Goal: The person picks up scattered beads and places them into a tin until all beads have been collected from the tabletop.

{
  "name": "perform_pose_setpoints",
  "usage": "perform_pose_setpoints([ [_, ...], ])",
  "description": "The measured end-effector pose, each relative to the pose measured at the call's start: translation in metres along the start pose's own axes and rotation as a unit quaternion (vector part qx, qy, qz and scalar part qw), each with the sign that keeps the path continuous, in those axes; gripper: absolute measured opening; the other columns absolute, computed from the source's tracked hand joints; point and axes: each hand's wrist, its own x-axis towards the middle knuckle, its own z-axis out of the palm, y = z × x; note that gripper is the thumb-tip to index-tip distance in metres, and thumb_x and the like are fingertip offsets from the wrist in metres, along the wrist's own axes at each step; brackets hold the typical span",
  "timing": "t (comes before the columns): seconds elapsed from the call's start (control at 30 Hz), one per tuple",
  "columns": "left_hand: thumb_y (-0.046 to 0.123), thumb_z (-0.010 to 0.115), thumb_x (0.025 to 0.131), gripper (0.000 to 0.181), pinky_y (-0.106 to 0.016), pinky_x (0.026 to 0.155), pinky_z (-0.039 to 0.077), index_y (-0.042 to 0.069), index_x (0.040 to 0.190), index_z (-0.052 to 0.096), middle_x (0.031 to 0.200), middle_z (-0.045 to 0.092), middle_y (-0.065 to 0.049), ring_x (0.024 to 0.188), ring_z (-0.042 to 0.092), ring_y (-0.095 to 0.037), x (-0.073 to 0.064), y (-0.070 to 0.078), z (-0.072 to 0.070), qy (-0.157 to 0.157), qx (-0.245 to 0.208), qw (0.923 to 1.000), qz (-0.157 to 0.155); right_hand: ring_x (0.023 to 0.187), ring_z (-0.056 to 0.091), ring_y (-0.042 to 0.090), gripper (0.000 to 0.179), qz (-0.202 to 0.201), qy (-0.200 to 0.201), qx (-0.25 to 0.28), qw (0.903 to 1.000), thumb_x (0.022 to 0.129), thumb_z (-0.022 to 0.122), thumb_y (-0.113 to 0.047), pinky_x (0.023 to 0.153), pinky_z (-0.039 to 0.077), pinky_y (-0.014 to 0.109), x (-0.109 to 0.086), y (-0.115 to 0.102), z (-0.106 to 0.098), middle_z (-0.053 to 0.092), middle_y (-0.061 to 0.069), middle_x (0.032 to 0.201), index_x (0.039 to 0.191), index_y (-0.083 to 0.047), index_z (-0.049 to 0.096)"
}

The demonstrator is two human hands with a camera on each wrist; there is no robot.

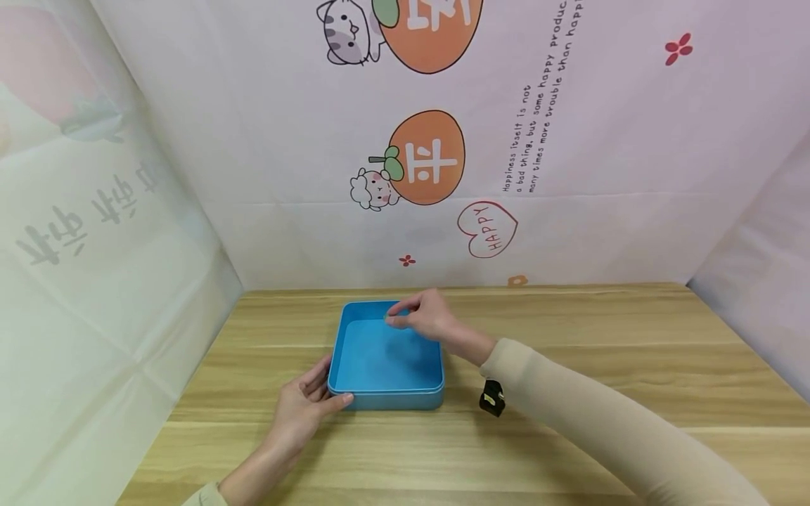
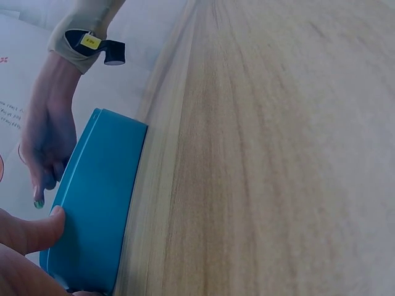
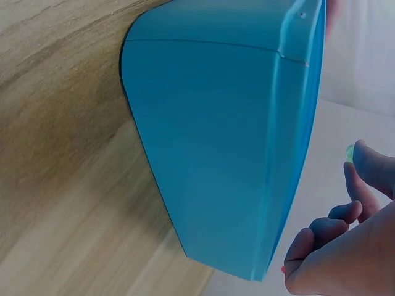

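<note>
A shallow blue open-topped box (image 1: pixel 386 400) stands on the table. My left hand (image 1: pixel 297 411) holds its near left corner, the thumb on the front rim and the other fingers along the left side. Over the far right part of the box is my right hand (image 1: pixel 430 318). Between its thumb and index finger it pinches a small translucent green piece (image 3: pixel 350 153), too small to name. That green piece (image 2: pixel 39 203) also shows at the fingertips in the left wrist view. A tiny red spot shows by the curled lower fingers in the right wrist view; I cannot tell what it is.
The wood-grain table (image 1: pixel 601 393) reaches back to a white printed cloth wall (image 1: pixel 304 211). Another cloth (image 1: pixel 126 295) hangs at the left. A small black wrist camera (image 1: pixel 491 398) sticks out beneath the right sleeve (image 1: pixel 588 407).
</note>
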Motion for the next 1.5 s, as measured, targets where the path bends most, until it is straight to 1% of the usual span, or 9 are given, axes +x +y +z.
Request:
perform_pose_setpoints([
  [0.27,0.001,0.084,0.089,0.085,-0.043,0.108,0.048,0.000,0.161,0.038,0.165,0.034,-0.026,0.148,0.039,-0.041,0.000,0.000,0.000,-0.002,-0.001,1.0000,0.004,0.085,0.053,0.023,0.010,0.005,-0.001,0.005,1.0000,0.092,0.085,-0.016,0.069,0.039,0.032,0.002,0.002,0.007,0.072,0.003,0.096,0.098,-0.008,0.085],
  [0.6,0.001,0.084,0.090,0.085,-0.044,0.107,0.049,-0.001,0.161,0.038,0.165,0.034,-0.026,0.148,0.038,-0.042,0.000,0.000,0.000,-0.003,0.003,1.0000,0.005,0.086,0.052,0.023,0.011,0.013,-0.002,-0.003,0.9999,0.093,0.085,-0.017,0.067,0.038,0.032,0.002,0.006,0.015,0.067,0.004,0.093,0.099,-0.009,0.086],
  [0.73,0.001,0.083,0.090,0.085,-0.043,0.107,0.049,-0.001,0.161,0.037,0.165,0.034,-0.026,0.148,0.038,-0.042,-0.001,0.001,0.000,-0.005,-0.002,1.0000,0.003,0.084,0.050,0.023,0.016,0.018,-0.003,0.005,0.9998,0.093,0.084,-0.019,0.067,0.035,0.032,0.002,0.006,0.016,0.064,0.006,0.090,0.105,-0.007,0.085],
  [0.9,0.000,0.083,0.090,0.085,-0.042,0.108,0.049,-0.001,0.161,0.038,0.165,0.033,-0.025,0.148,0.039,-0.041,-0.002,0.001,0.001,-0.005,-0.004,1.0000,0.000,0.087,0.052,0.023,0.016,0.019,0.014,0.019,0.9995,0.096,0.081,-0.020,0.068,0.037,0.032,0.000,0.005,0.014,0.068,0.005,0.097,0.107,-0.009,0.085],
  [0.97,0.000,0.084,0.090,0.085,-0.042,0.108,0.048,0.000,0.161,0.038,0.165,0.033,-0.026,0.148,0.038,-0.041,-0.001,0.001,0.000,-0.003,-0.001,1.0000,0.000,0.091,0.054,0.024,0.014,0.016,0.024,0.030,0.9991,0.097,0.081,-0.019,0.070,0.040,0.032,-0.003,0.004,0.010,0.071,0.004,0.105,0.106,-0.009,0.085],
  [1.1,0.000,0.084,0.089,0.086,-0.044,0.109,0.048,0.000,0.161,0.038,0.165,0.033,-0.026,0.148,0.038,-0.042,-0.001,0.001,0.001,-0.002,0.004,1.0000,-0.003,0.093,0.055,0.026,0.015,0.006,0.036,0.050,0.9981,0.096,0.080,-0.014,0.071,0.042,0.031,-0.009,0.005,-0.004,0.074,0.008,0.113,0.107,-0.005,0.084],
  [1.2,-0.001,0.084,0.089,0.086,-0.044,0.109,0.048,0.000,0.161,0.038,0.165,0.033,-0.026,0.148,0.038,-0.042,-0.001,0.001,0.002,-0.001,0.003,1.0000,-0.005,0.091,0.054,0.025,0.017,-0.001,0.041,0.048,0.9980,0.096,0.081,-0.014,0.068,0.041,0.028,-0.014,0.011,-0.019,0.074,0.009,0.112,0.109,-0.004,0.083],
  [1.4,-0.001,0.084,0.089,0.085,-0.043,0.108,0.048,0.000,0.161,0.038,0.165,0.033,-0.026,0.148,0.038,-0.042,-0.001,0.001,0.003,0.002,0.005,1.0000,-0.007,0.083,0.048,0.024,0.023,0.005,0.033,0.037,0.9987,0.097,0.080,-0.018,0.066,0.037,0.031,-0.023,0.030,-0.053,0.063,0.007,0.093,0.114,-0.003,0.081],
  [1.5,-0.002,0.084,0.089,0.084,-0.043,0.108,0.048,0.001,0.161,0.039,0.164,0.034,-0.027,0.148,0.039,-0.042,-0.001,0.001,0.003,0.006,0.005,0.9999,-0.008,0.091,0.050,0.024,0.025,0.011,0.030,0.034,0.9989,0.098,0.079,-0.019,0.073,0.040,0.034,-0.029,0.039,-0.068,0.069,0.009,0.106,0.117,-0.002,0.080],
])
